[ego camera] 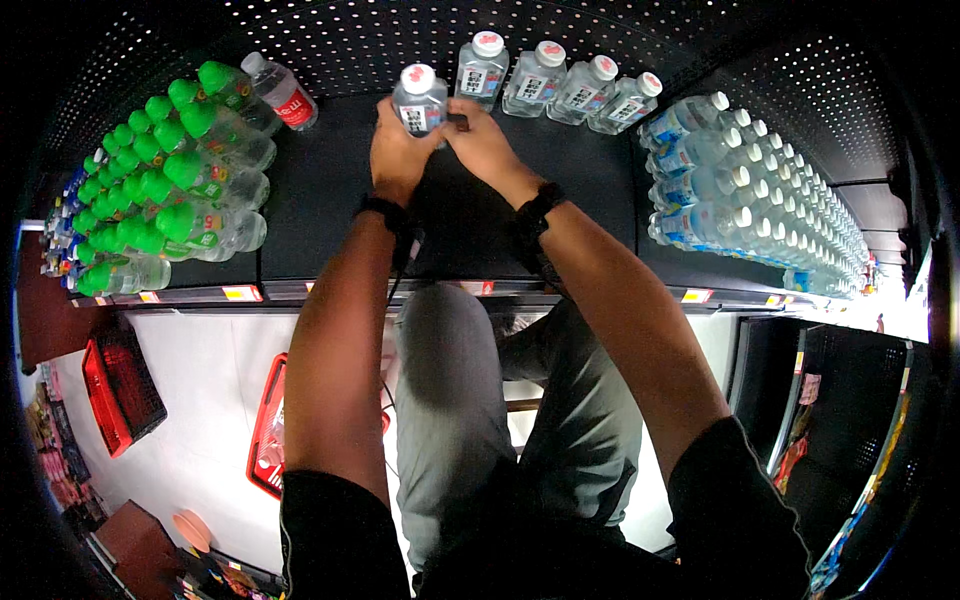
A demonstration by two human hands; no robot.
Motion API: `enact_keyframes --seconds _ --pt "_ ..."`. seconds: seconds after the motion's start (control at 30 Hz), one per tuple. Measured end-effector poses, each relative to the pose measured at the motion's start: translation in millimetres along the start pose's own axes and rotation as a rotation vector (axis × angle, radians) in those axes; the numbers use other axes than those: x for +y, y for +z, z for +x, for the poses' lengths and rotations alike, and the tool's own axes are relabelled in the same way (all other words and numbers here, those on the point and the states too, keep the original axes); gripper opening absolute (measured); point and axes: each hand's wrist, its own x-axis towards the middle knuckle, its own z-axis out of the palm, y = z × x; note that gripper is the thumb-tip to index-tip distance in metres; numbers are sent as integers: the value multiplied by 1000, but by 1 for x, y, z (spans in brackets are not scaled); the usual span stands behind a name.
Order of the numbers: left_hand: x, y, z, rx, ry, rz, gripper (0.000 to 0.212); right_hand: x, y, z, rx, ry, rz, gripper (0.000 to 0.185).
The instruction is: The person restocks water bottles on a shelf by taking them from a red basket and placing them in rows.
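Observation:
A clear square-shouldered plastic bottle (420, 105) with a white cap stands upright in my left hand (400, 154), above the black shelf (465, 202). My left fingers go round its left side and the thumb crosses low in front. My right hand (486, 146) meets the bottle's right side with curled fingers and thumb; a small dark patch between them is too blurred to name. Just behind the right hand is a matching bottle (481, 71). Further right, several more of these bottles (534, 82) line the perforated back panel (360, 45).
Green-capped bottles (199, 169) fill the shelf's left side, beside a red-labelled bottle (281, 94). White-capped water bottles (705, 180) crowd the right. Price tags (241, 293) run along the front edge. Red baskets (112, 397) (266, 431) rest on the floor.

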Motion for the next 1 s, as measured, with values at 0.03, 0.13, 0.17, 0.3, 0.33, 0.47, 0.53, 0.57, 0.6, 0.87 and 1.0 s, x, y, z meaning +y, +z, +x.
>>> enact_keyframes --seconds 0.03,0.13,0.17,0.3,0.33,0.47,0.53,0.57,0.6,0.87,1.0 --pt "2 8 2 7 -3 -14 78 10 -6 -4 15 -21 -34 34" --pt "5 27 19 41 -13 43 79 37 -23 -28 24 -115 -112 27" --pt "0 27 26 44 8 59 79 40 -27 -43 -10 -48 -8 25" --pt "-7 35 42 -24 15 50 78 21 -56 -122 -73 346 283 19" --pt "-7 39 48 -20 13 79 78 18 -63 -139 -69 470 329 19" --pt "-11 48 63 -16 12 120 84 16 -83 -187 -175 591 537 20" --pt "-28 32 67 98 135 165 94 4 -73 -186 -293 646 432 27" --pt "-43 12 64 165 114 149 90 -4 -61 -182 -371 663 387 31" --pt "-37 10 48 203 93 92 85 5 -62 -186 -382 593 352 31" --pt "238 -235 -222 -166 39 -1153 25 18 -73 -189 -386 536 203 32" --pt "328 -268 -239 -249 749 -1346 12 16 -64 -196 -356 542 269 31"
